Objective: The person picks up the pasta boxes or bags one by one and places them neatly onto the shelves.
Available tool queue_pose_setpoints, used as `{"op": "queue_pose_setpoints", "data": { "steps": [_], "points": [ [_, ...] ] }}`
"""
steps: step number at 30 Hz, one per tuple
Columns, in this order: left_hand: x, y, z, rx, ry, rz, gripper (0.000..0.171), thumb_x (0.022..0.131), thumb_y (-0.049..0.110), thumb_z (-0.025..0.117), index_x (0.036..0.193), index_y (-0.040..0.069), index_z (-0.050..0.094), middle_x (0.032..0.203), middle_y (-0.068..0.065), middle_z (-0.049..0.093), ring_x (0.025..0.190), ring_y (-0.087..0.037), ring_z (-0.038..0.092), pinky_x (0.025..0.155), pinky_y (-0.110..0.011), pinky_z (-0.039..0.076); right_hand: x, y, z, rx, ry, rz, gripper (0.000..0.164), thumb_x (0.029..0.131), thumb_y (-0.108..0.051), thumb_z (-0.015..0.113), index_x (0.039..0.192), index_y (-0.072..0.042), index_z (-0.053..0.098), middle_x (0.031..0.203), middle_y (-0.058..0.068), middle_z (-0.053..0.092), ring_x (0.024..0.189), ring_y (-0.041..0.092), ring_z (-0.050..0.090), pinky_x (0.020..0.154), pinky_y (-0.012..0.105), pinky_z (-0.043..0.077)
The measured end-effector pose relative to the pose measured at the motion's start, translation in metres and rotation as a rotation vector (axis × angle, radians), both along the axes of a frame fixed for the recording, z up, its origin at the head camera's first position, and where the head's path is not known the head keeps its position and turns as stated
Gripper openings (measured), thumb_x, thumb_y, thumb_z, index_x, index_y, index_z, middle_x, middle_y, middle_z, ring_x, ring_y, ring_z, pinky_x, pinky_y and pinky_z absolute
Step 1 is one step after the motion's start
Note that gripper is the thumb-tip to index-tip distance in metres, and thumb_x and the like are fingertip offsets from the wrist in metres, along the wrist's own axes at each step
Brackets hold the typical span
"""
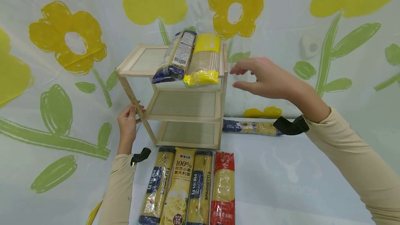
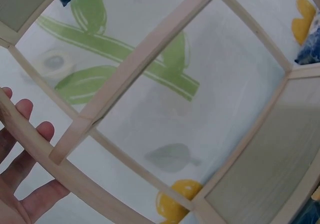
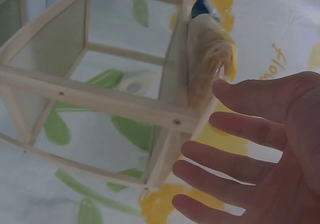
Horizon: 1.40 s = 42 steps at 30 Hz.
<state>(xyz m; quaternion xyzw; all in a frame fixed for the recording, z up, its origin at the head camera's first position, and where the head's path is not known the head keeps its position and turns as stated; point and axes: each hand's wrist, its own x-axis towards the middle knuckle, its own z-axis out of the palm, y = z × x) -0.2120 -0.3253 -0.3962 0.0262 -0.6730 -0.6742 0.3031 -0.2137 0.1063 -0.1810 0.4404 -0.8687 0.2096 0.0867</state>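
A three-tier wooden shelf (image 1: 184, 118) stands upright in the middle of the head view. My left hand (image 1: 127, 117) holds its left front post, with fingers and thumb around the wood (image 2: 75, 181) in the left wrist view. On the top tier lie two pasta packs side by side: a dark blue-ended one (image 1: 179, 53) with its barcode showing, and a clear one with yellow ends (image 1: 204, 58). Just right of the top tier, my right hand (image 1: 262, 77) is in the air, fingers apart and holding nothing. In the right wrist view its fingertips point toward the shelf corner (image 3: 177, 121).
Before the shelf lie two blue-labelled spaghetti packs (image 1: 157, 186), a yellow pasta pack (image 1: 178, 190) between them, and a red-ended pack (image 1: 223, 188). Another pasta pack (image 1: 253, 127) lies sideways at the right, on the white table (image 1: 265, 173). A flower-patterned cloth (image 1: 281, 6) hangs behind.
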Motion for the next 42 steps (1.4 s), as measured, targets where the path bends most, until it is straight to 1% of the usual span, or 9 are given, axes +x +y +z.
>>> {"op": "queue_pose_setpoints", "data": {
  "steps": [7,10,14,16,22,29,36,39,42],
  "points": [
    [0.0,-0.002,-0.001,-0.001,0.002,-0.019,0.032,0.097,0.025,0.049,0.105,0.002,0.069,0.087,-0.008,0.069,0.081,-0.018,0.068,0.062,-0.028,0.056,-0.002,0.013,-0.018,-0.01,-0.078,-0.041,0.025,0.089,-0.016,0.068,0.111,-0.007,0.064,0.109,0.004,0.065,0.102,0.021,0.057,0.086,0.044,0.047],
    [0.0,-0.001,0.0,0.003,0.006,-0.016,0.032,0.096,0.025,0.05,0.104,0.001,0.069,0.086,-0.007,0.069,0.08,-0.018,0.068,0.062,-0.029,0.056,-0.002,0.018,-0.027,-0.004,-0.092,-0.055,0.025,0.088,-0.015,0.068,0.111,-0.006,0.064,0.108,0.004,0.065,0.102,0.022,0.057,0.086,0.045,0.047],
    [0.001,0.001,0.0,-0.004,0.003,0.005,0.033,0.096,0.028,0.051,0.102,0.002,0.07,0.087,-0.009,0.069,0.08,-0.017,0.067,0.061,-0.027,0.056,-0.002,0.023,-0.038,-0.001,-0.101,-0.066,0.026,0.086,-0.014,0.07,0.11,-0.006,0.064,0.108,0.004,0.065,0.101,0.022,0.057,0.086,0.046,0.047],
    [0.001,0.002,0.001,-0.011,0.002,0.016,0.033,0.095,0.029,0.052,0.101,0.002,0.07,0.087,-0.008,0.069,0.08,-0.016,0.067,0.06,-0.026,0.055,-0.003,0.025,-0.045,-0.002,-0.102,-0.07,0.026,0.086,-0.014,0.071,0.11,-0.006,0.065,0.108,0.004,0.065,0.101,0.023,0.057,0.085,0.046,0.048],
    [0.0,0.002,0.0,0.021,0.004,-0.003,0.033,0.094,0.03,0.053,0.104,0.004,0.07,0.086,-0.006,0.07,0.081,-0.016,0.068,0.061,-0.026,0.055,-0.005,0.035,-0.065,-0.006,-0.124,-0.083,0.026,0.085,-0.013,0.072,0.108,-0.005,0.065,0.106,0.005,0.066,0.1,0.023,0.058,0.084,0.047,0.049],
    [0.0,0.001,0.0,0.015,0.014,-0.01,0.034,0.094,0.031,0.052,0.104,0.004,0.07,0.087,-0.01,0.069,0.081,-0.017,0.068,0.062,-0.027,0.055,-0.009,0.047,-0.084,-0.007,-0.137,-0.102,0.027,0.083,-0.011,0.073,0.108,-0.005,0.065,0.107,0.006,0.065,0.1,0.025,0.058,0.083,0.048,0.049],
    [0.0,0.001,0.001,-0.004,0.03,0.012,0.036,0.094,0.032,0.052,0.1,0.002,0.07,0.087,-0.013,0.069,0.08,-0.018,0.068,0.06,-0.028,0.056,-0.02,0.057,-0.107,-0.016,-0.143,-0.105,0.03,0.082,-0.011,0.073,0.109,-0.003,0.063,0.107,0.009,0.065,0.1,0.028,0.058,0.082,0.051,0.048],
    [-0.001,0.001,0.001,-0.009,0.022,0.014,0.034,0.094,0.031,0.053,0.096,0.002,0.071,0.088,-0.009,0.069,0.081,-0.016,0.067,0.06,-0.027,0.056,-0.026,0.062,-0.118,-0.024,-0.157,-0.109,0.032,0.082,-0.012,0.074,0.11,-0.003,0.063,0.107,0.009,0.065,0.1,0.028,0.057,0.082,0.052,0.047],
    [-0.001,0.001,0.001,-0.007,0.011,0.017,0.033,0.095,0.029,0.054,0.095,0.002,0.071,0.09,-0.007,0.069,0.082,-0.015,0.067,0.06,-0.027,0.055,-0.031,0.065,-0.13,-0.031,-0.168,-0.118,0.033,0.081,-0.013,0.075,0.111,-0.003,0.063,0.107,0.009,0.065,0.1,0.028,0.058,0.082,0.052,0.048]
  ]
}}
